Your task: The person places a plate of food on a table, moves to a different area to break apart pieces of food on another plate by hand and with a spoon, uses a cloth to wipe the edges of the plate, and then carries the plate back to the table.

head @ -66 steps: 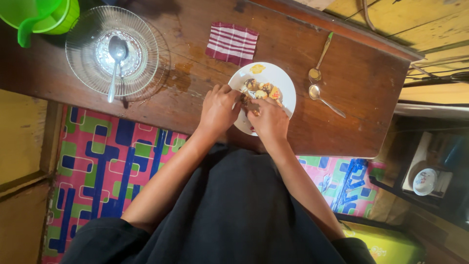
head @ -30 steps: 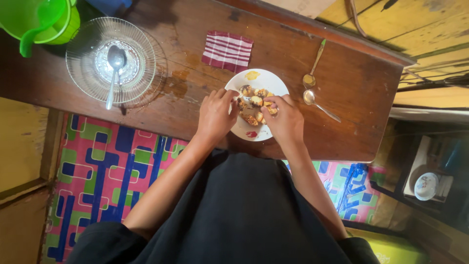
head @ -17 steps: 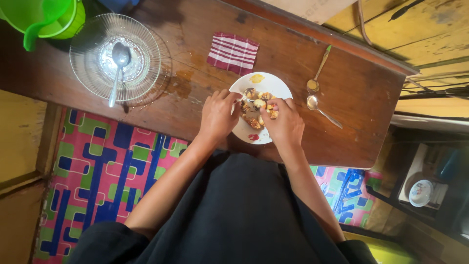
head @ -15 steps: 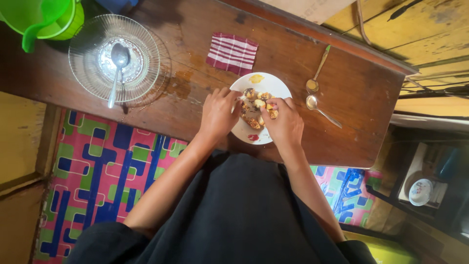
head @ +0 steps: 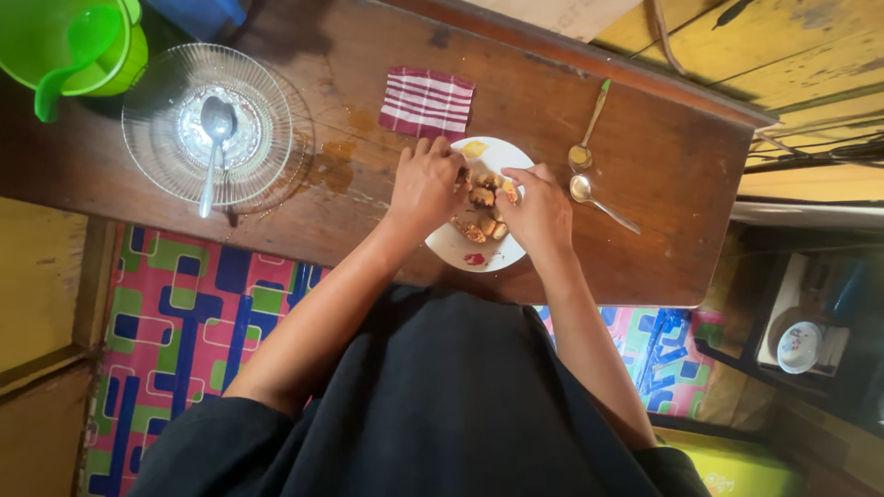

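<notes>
A white plate point(head: 451, 248) with several small browned food pieces point(head: 479, 221) lies near the front edge of a dark wooden table point(head: 663, 166). My left hand point(head: 425, 182) covers the plate's left rim, its fingers curled over the food at the far side. From the right, my right hand point(head: 540, 212) pinches a food piece with thumb and fingertips. A yellow dab point(head: 473, 147) and a red dab point(head: 473, 260) sit on the plate.
A clear glass bowl point(head: 147, 138) with a metal spoon point(head: 212, 147) in it stands at the left, beside a green jug point(head: 74, 46). A red-and-white striped cloth point(head: 426, 101) lies behind the plate. Two spoons point(head: 594, 156) lie to its right. A patterned mat point(head: 184, 322) covers the floor.
My left hand has moved up and further over the plate, from its left rim toward the far side. My right hand stays over the food pieces.
</notes>
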